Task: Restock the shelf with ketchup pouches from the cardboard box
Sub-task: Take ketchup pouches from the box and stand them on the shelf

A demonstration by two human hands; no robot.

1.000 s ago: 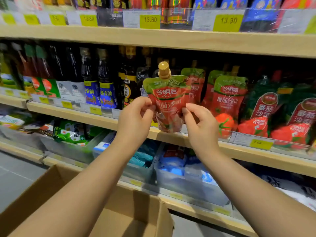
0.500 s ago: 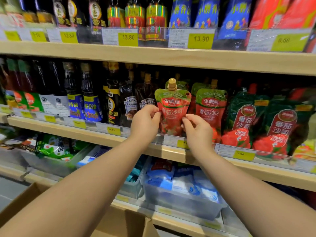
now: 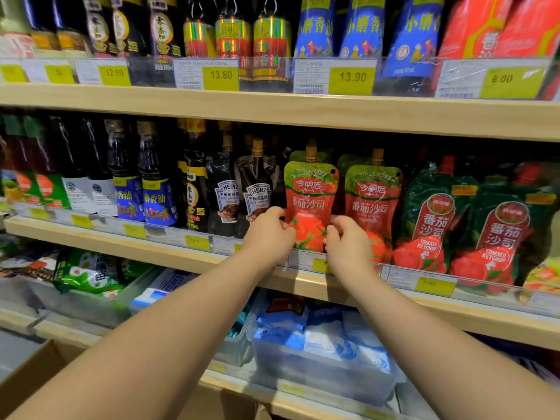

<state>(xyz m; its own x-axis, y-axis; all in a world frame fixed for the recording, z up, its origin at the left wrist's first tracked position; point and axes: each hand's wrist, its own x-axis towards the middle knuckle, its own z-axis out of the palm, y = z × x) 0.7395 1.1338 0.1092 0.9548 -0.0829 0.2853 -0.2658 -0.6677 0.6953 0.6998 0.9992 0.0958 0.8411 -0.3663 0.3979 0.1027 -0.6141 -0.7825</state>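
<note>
Both hands hold one red-and-green plastic ketchup pouch with a tan screw cap (image 3: 310,197). The left hand (image 3: 269,234) pinches its lower left edge; the right hand (image 3: 348,242) pinches its lower right edge; each grip is closed on the pouch. The pouch stands upright on the light wooden middle shelf (image 3: 151,247), its base between the two grips. Just right of the right grip stands an identical red-and-green pouch (image 3: 374,192). Just left of the left grip stand dark Heinz sauce pouches (image 3: 257,189). Below the forearms, a brown cardboard box edge (image 3: 27,377) shows
</note>
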